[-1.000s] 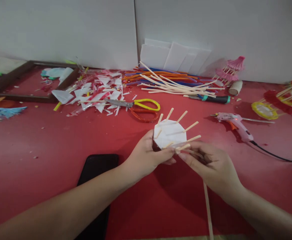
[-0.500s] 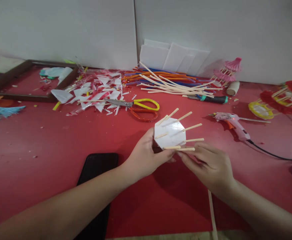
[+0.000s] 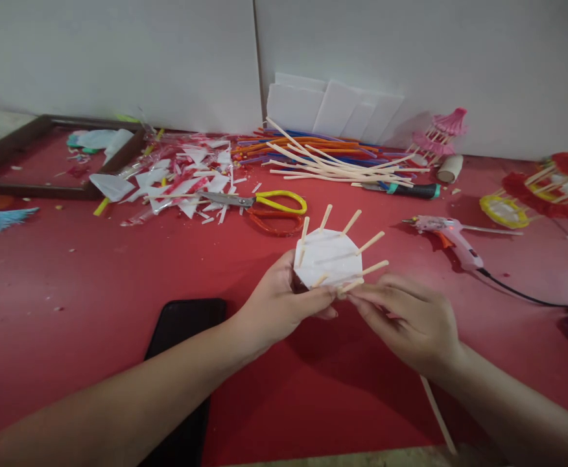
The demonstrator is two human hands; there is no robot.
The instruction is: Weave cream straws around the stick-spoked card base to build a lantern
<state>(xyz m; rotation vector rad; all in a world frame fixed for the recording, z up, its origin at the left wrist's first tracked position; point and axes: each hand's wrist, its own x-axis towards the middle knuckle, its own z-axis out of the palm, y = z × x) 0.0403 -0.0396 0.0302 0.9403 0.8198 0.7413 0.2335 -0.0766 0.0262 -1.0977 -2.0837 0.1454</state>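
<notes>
My left hand (image 3: 284, 292) is closed round the near left edge of a white disc (image 3: 329, 254), its thumb along the near rim. Several short cream sticks (image 3: 370, 242) stand up round the edge of the disc, leaning outward. My right hand (image 3: 410, 318) pinches at the near right rim, thumb and forefinger pressed together beside the left thumb. A long thin cream stem (image 3: 438, 415), perhaps a pipe cleaner, trails out from under the right hand toward the table's front edge. Its upper end is hidden in the fingers.
Scissors (image 3: 277, 202) and white and red scraps (image 3: 187, 175) lie behind the disc. Coloured stems (image 3: 342, 152), a cutter (image 3: 413, 189) and white sheets (image 3: 335, 107) are at the wall. Right: glue gun (image 3: 452, 240), pink model (image 3: 442, 133). Left: phone (image 3: 187, 331), frame (image 3: 26, 189).
The disc has turned and tilted in my hands, so its sticks now point more upward. The trailing cream stem has swung to the right below my right hand.
</notes>
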